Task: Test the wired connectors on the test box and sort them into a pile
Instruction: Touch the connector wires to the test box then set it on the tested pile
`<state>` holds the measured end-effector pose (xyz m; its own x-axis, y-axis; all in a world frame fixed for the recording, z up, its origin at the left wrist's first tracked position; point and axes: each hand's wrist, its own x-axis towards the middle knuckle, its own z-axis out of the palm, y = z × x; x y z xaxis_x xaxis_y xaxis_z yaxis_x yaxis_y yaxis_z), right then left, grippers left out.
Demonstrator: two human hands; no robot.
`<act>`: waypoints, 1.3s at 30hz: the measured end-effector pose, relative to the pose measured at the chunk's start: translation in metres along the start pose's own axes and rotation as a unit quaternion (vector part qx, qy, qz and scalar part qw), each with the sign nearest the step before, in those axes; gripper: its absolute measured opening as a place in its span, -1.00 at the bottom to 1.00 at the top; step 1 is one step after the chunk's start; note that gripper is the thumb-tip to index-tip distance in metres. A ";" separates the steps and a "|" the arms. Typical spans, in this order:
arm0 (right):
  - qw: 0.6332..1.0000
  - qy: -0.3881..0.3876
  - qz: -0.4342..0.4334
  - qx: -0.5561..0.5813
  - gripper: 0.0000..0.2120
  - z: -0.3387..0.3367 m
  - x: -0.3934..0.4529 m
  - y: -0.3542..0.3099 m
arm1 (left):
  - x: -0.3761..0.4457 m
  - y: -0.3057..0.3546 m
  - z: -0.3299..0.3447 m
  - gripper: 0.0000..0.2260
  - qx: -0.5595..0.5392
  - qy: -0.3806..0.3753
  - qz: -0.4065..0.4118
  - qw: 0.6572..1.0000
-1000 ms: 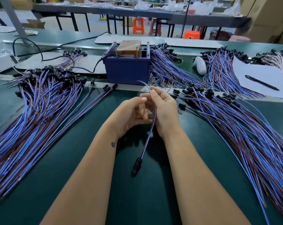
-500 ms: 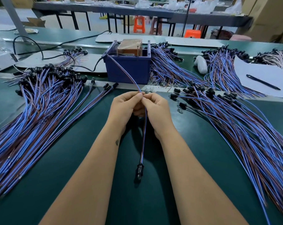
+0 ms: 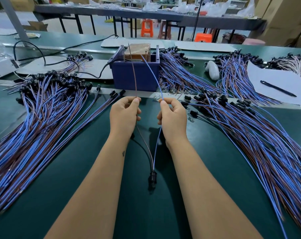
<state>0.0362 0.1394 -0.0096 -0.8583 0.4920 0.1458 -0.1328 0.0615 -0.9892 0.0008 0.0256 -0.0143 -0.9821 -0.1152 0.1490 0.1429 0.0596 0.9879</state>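
My left hand (image 3: 124,114) pinches the brown wire (image 3: 135,78) of one wired connector, and my right hand (image 3: 172,116) pinches its blue wire (image 3: 152,73). Both wire ends rise up toward the top of the blue test box (image 3: 135,78). The two wires join below my hands at a black connector (image 3: 152,176) hanging just above the green table (image 3: 137,213). A large pile of wired connectors (image 3: 34,121) lies on the left. Another pile of connectors (image 3: 258,135) fans out on the right.
A black power cable (image 3: 94,75) runs from the box to the left. Behind the box lie more wire bundles (image 3: 177,73). A white object (image 3: 212,69), a sheet of paper (image 3: 275,83) and a black pen (image 3: 278,88) sit at the right back.
My hands have moved apart, splitting the brown and blue wires. The wire ends now stand up toward the box top, and the black connector hangs lower.
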 end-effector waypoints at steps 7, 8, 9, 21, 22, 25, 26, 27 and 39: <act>1.000 -0.006 -0.010 -0.012 -0.86 0.001 0.000 -0.001 | 0.000 0.002 -0.001 -0.85 0.029 0.008 -0.001 1.000; 1.000 -0.005 -0.012 -0.014 -0.86 0.001 0.000 0.000 | 0.000 0.002 -0.001 -0.85 0.028 0.007 -0.002 1.000; 1.000 -0.004 -0.014 -0.016 -0.85 0.002 0.000 0.000 | 0.000 0.002 -0.001 -0.85 0.030 0.007 -0.002 1.000; 0.998 0.000 0.037 0.060 -0.66 0.000 -0.001 -0.007 | 0.005 0.003 -0.006 -0.72 0.018 0.052 -0.025 0.998; 0.997 0.000 0.038 0.062 -0.66 0.000 -0.001 -0.007 | 0.005 0.003 -0.007 -0.72 0.014 0.058 -0.027 0.998; 0.998 0.005 0.035 0.059 -0.67 0.001 0.000 -0.007 | 0.007 0.003 -0.010 -0.71 0.002 0.066 -0.030 0.997; 0.998 0.008 0.034 0.054 -0.68 0.002 0.000 -0.007 | 0.007 0.003 -0.011 -0.71 -0.004 0.070 -0.031 0.997; 0.998 0.011 0.033 0.049 -0.69 0.002 0.000 -0.006 | 0.008 0.003 -0.012 -0.71 -0.008 0.075 -0.032 0.997; 0.999 0.007 0.032 0.013 -0.72 0.001 0.002 -0.003 | 0.011 0.000 -0.014 -0.71 -0.013 0.102 -0.044 0.994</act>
<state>0.0347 0.1395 -0.0064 -0.8583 0.5064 0.0828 -0.0922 0.0066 -0.9957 -0.0084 0.0101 -0.0117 -0.9461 -0.3171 0.0655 0.0641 0.0150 0.9978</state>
